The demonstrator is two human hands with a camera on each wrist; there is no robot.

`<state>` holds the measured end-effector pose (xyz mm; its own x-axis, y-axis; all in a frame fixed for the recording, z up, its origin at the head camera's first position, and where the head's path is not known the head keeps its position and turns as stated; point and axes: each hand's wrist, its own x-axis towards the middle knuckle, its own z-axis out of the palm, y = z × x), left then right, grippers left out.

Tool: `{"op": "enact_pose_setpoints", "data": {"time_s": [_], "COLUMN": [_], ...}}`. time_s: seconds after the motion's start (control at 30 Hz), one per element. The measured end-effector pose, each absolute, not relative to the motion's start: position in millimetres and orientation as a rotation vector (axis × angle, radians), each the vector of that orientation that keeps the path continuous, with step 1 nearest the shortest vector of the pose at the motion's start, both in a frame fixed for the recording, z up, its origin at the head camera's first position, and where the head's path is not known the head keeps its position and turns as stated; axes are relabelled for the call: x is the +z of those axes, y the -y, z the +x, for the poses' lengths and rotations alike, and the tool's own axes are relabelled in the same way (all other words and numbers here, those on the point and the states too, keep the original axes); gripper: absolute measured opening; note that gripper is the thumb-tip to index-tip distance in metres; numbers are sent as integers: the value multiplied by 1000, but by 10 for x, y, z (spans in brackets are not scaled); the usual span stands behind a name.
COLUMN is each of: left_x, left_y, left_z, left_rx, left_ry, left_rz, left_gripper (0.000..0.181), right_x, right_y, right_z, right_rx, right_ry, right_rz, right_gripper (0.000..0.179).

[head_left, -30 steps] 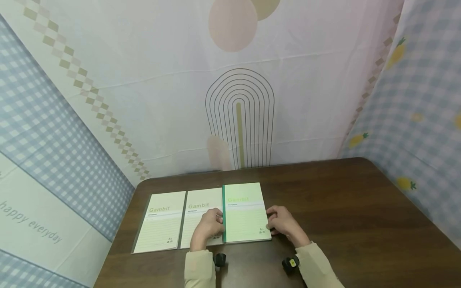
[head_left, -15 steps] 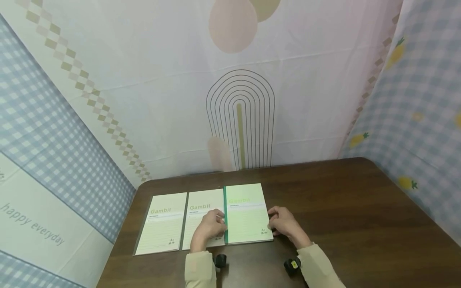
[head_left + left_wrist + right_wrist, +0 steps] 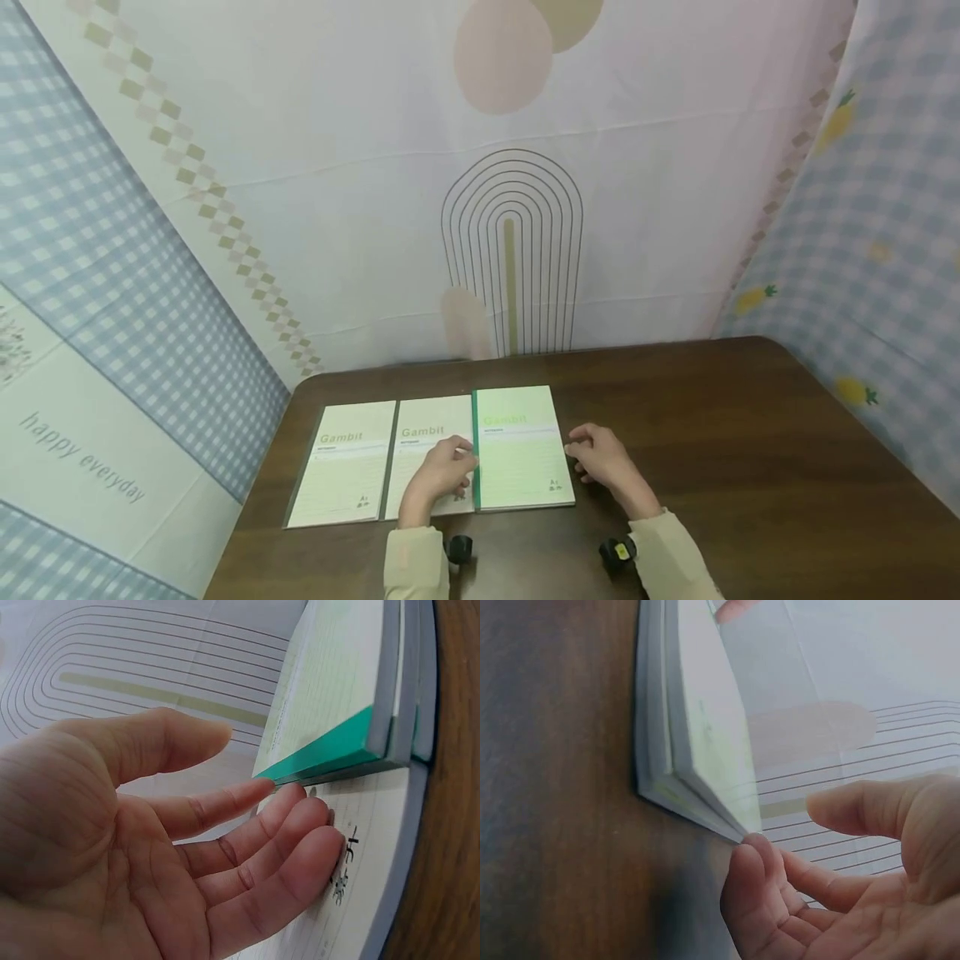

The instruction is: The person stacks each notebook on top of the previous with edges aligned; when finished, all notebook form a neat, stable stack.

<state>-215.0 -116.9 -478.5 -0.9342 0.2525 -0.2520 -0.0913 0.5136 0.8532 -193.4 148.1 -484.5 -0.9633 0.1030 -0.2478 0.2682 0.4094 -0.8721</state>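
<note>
A pale green Gambit notebook (image 3: 520, 467) with a green spine lies on top of a small stack at the right end of a row. Two cream Gambit notebooks (image 3: 347, 475) with grey spines lie flat to its left. Beside the green spine (image 3: 330, 754) is my left hand (image 3: 444, 468), its thumb raised and its fingers loosely bent over the middle notebook. Its index fingertip is at the spine; contact is hard to tell. My right hand (image 3: 602, 457) hovers just off the stack's right edge, thumb and fingers apart, holding nothing. Layered page edges show in the right wrist view (image 3: 679, 742).
The notebooks rest on a dark brown wooden table (image 3: 712, 467). A pale patterned cloth (image 3: 360, 233) hangs behind it, with blue checked cloth (image 3: 885, 275) on the right and more on the left. Each wrist carries a small black camera (image 3: 459, 549).
My right hand has come away from the stack's right edge and lifted slightly. The left fingers have loosened at the spine. The head view has shifted a little; the notebooks look unmoved.
</note>
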Motion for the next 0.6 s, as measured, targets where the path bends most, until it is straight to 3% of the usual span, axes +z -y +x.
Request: {"op": "enact_pose_setpoints", "data": {"time_s": [0.6], "left_x": [-4759], "left_y": [1345], "left_z": [-2264], "left_rx": [1597], "left_ry": [-2364], "left_rz": [140], "left_gripper": [37], "right_x": [-4672], "right_y": [-1197], "right_z": [-2134], "right_rx": [-1947], "right_ry": [-2497], "right_rz": [335], "right_gripper": [26]}}
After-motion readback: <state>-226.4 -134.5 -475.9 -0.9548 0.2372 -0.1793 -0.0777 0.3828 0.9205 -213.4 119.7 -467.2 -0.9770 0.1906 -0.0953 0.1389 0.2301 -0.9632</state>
